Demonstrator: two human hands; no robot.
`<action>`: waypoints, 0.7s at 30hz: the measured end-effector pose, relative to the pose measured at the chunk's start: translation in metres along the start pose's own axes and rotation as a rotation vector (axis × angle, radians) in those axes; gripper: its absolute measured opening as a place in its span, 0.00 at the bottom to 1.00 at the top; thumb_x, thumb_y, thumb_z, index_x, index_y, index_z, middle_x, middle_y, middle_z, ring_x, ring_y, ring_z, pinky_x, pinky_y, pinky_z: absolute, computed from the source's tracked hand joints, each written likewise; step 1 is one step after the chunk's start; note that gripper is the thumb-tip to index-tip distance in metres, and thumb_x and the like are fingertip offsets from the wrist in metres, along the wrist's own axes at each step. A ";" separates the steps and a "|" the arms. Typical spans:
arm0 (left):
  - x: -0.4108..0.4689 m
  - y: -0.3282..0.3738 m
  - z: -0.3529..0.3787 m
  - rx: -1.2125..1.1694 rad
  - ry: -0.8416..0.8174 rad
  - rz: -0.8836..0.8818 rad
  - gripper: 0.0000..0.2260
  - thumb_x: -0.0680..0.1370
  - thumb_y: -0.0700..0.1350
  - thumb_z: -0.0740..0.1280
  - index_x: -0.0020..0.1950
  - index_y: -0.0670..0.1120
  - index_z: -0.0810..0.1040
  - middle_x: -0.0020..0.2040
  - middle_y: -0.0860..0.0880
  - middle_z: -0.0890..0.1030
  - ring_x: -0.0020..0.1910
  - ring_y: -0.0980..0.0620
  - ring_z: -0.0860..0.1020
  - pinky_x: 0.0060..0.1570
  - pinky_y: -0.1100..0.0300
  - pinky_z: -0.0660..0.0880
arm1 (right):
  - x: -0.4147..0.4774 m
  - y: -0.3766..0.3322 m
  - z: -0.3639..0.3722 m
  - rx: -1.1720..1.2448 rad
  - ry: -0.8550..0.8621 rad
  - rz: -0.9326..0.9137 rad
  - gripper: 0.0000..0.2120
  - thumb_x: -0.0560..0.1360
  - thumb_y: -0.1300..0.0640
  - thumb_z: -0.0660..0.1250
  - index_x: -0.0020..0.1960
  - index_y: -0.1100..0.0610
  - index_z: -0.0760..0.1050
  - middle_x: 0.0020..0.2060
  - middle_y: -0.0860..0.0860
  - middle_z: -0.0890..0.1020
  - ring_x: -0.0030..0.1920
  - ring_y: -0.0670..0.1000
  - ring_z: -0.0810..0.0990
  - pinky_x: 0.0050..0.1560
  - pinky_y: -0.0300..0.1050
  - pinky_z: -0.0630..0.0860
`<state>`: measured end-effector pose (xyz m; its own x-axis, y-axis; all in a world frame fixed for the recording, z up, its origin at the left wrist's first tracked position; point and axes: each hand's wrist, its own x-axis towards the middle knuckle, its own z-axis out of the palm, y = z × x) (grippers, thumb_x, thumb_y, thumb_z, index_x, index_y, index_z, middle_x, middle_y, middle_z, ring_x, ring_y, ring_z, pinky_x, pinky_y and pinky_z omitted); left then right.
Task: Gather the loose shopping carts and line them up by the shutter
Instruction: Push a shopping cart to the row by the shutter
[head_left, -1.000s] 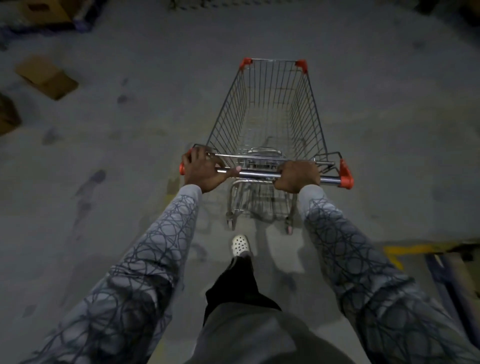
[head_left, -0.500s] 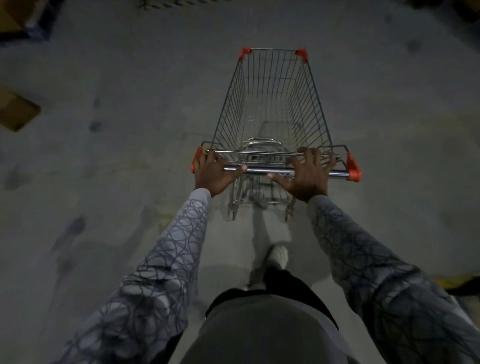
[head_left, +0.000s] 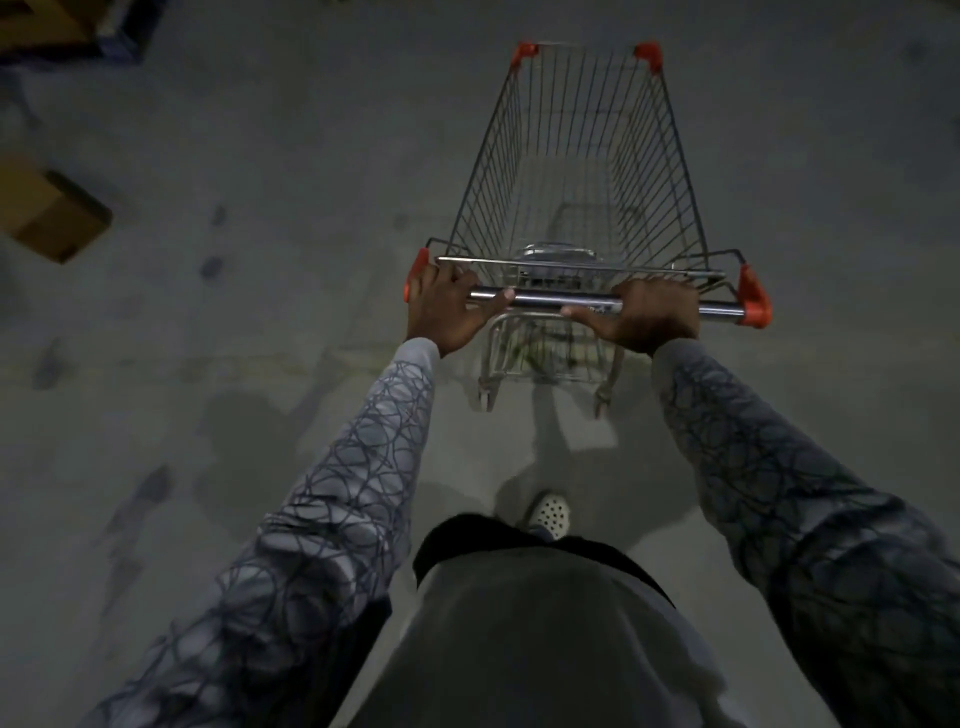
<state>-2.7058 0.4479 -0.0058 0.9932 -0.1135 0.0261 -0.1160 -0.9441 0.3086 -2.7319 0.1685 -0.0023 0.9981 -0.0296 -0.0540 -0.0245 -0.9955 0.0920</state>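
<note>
Two hands hold the steel handle bar (head_left: 550, 299) of a wire shopping cart (head_left: 576, 156) on a dim concrete floor (head_left: 311, 156). The left hand (head_left: 447, 306) grips the bar beside its red end cap, thumb stretched along the tube. The right hand (head_left: 644, 317) is curled over the bar nearer the other cap. The cart stands straight ahead of the person, nose pointing away, with concrete spreading past its red front corners and along both flanks. A cardboard box (head_left: 47, 213) lies well apart at the left edge, flaps closed, contents unseen. A dark blue-edged stack (head_left: 119, 36) fills the upper left corner. The floor shows through the basket's wire base, and a shiny metal piece sits just inside its near end. One perforated white shoe (head_left: 550, 514) is planted behind the rear wheels.
</note>
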 end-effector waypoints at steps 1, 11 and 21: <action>0.021 0.001 0.001 -0.005 -0.003 -0.012 0.30 0.74 0.74 0.58 0.56 0.51 0.83 0.61 0.47 0.77 0.75 0.43 0.61 0.77 0.49 0.43 | 0.026 0.004 -0.003 -0.018 -0.007 -0.029 0.57 0.61 0.11 0.37 0.51 0.56 0.82 0.46 0.58 0.85 0.48 0.59 0.83 0.47 0.50 0.73; 0.281 0.000 0.029 0.085 0.133 -0.035 0.31 0.75 0.75 0.54 0.52 0.53 0.83 0.53 0.50 0.79 0.67 0.47 0.71 0.78 0.46 0.44 | 0.303 0.029 -0.033 -0.028 0.017 -0.119 0.54 0.59 0.11 0.42 0.42 0.59 0.79 0.44 0.61 0.84 0.48 0.61 0.83 0.52 0.53 0.77; 0.548 -0.013 0.021 0.085 -0.007 -0.095 0.35 0.73 0.77 0.50 0.56 0.54 0.83 0.60 0.49 0.79 0.70 0.46 0.68 0.78 0.44 0.42 | 0.579 0.027 -0.057 0.024 -0.056 0.001 0.49 0.77 0.25 0.40 0.56 0.64 0.82 0.55 0.66 0.83 0.58 0.64 0.81 0.64 0.61 0.71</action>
<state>-2.1604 0.3911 -0.0153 0.9997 -0.0242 -0.0064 -0.0222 -0.9736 0.2273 -2.1516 0.1294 0.0258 0.9934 -0.0347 -0.1093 -0.0273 -0.9973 0.0687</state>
